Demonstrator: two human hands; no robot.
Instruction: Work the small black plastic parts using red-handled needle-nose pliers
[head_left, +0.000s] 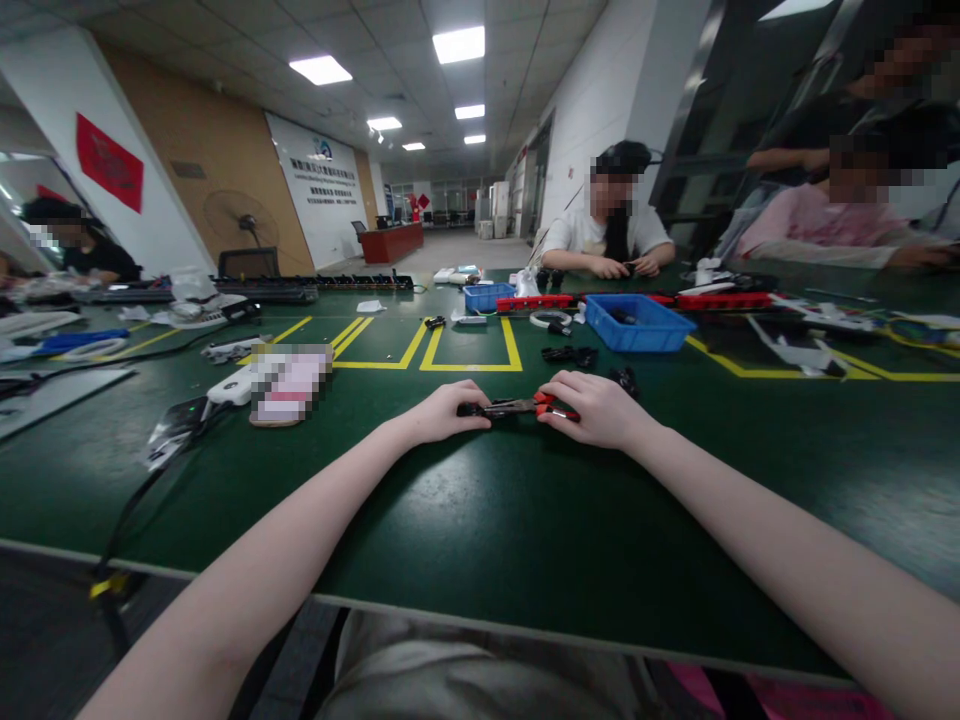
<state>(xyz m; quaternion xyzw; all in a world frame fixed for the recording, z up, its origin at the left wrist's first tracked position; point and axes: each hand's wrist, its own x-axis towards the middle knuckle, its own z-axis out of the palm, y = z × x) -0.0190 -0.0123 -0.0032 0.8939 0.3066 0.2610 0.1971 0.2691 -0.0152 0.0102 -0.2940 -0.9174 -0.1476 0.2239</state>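
My right hand (598, 408) is closed round the red handles of a pair of pliers (551, 405), whose jaws point left. Between the fingers of my left hand (444, 413) is a small black part (472, 409), and the tips of the pliers reach to it. Whether the jaws grip the part I cannot tell. Both hands are just above the green table, in front of me. Beyond my right hand lie small black pieces (570, 356), and another dark piece (624, 381) is close behind its knuckles.
Blue bins (639, 335) (489, 297) stand farther back on the green table (450, 540). To the left lie a phone (291, 388), a white power strip (232, 386) and a black cable (142, 490). Across the table a person (609, 225) works; others sit at both sides.
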